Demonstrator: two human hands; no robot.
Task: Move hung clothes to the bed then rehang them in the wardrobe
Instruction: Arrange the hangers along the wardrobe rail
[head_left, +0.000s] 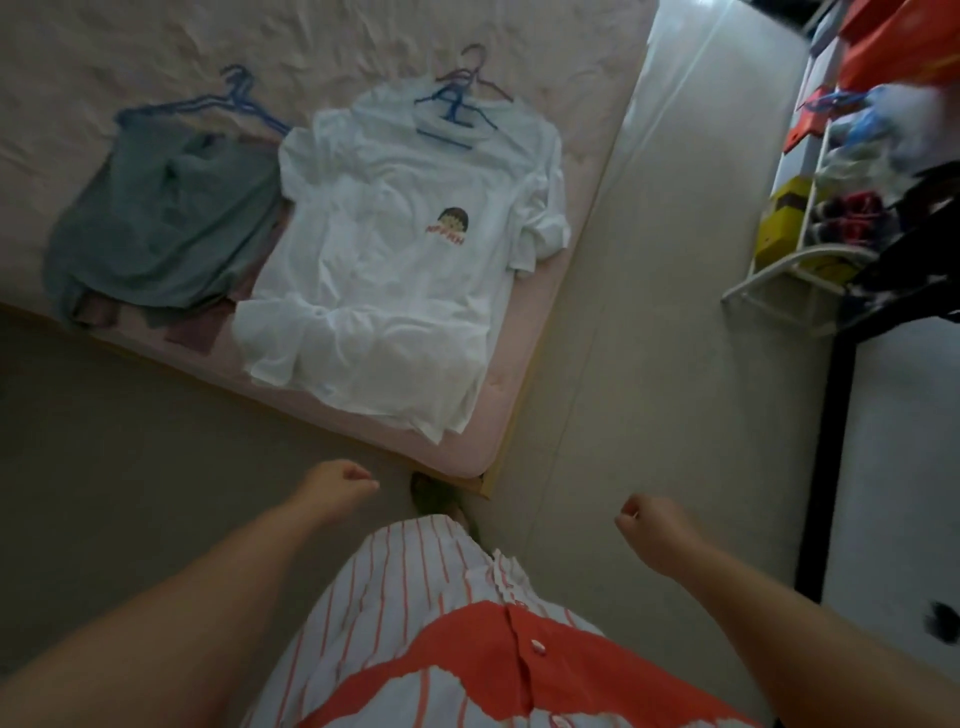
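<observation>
A white T-shirt with a small cartoon print lies flat near the corner of the pink bed, with blue and pink hangers at its collar. To its left lies a grey-green garment on blue hangers, over something mauve. My left hand hangs below the bed's edge, fingers curled, holding nothing. My right hand is curled too and empty, over the floor to the right of the bed's corner.
Pale floor runs along the right side of the bed. A white shoe rack with shoes and boxes stands at the right, with dark cloth and a black frame beside it. Orange boxes sit at top right.
</observation>
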